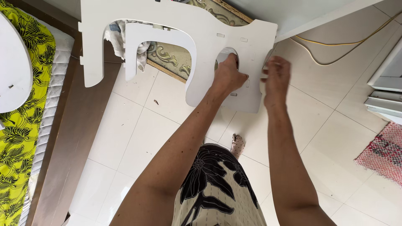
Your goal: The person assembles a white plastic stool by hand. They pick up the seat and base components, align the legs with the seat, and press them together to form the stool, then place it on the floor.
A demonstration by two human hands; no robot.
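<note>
A large white cut-out furniture panel [201, 29] with arched openings, a round hole and small slots stands in front of me over the tiled floor. My left hand [228, 77] grips it at the round hole, fingers hooked into the opening. At the panel's right edge, my right hand [276, 77] has its fingers closed on a small white piece; I cannot tell how the piece meets the panel. A second, narrower arched white panel [161, 35] lies against the big one.
A bed with a yellow-green floral cover [21, 125] and a wooden frame runs along the left. A round white board [12, 67] lies on it. A yellow cable [335, 44] crosses the floor. White stacked boards [385, 90] and a pink rug [383, 152] sit right.
</note>
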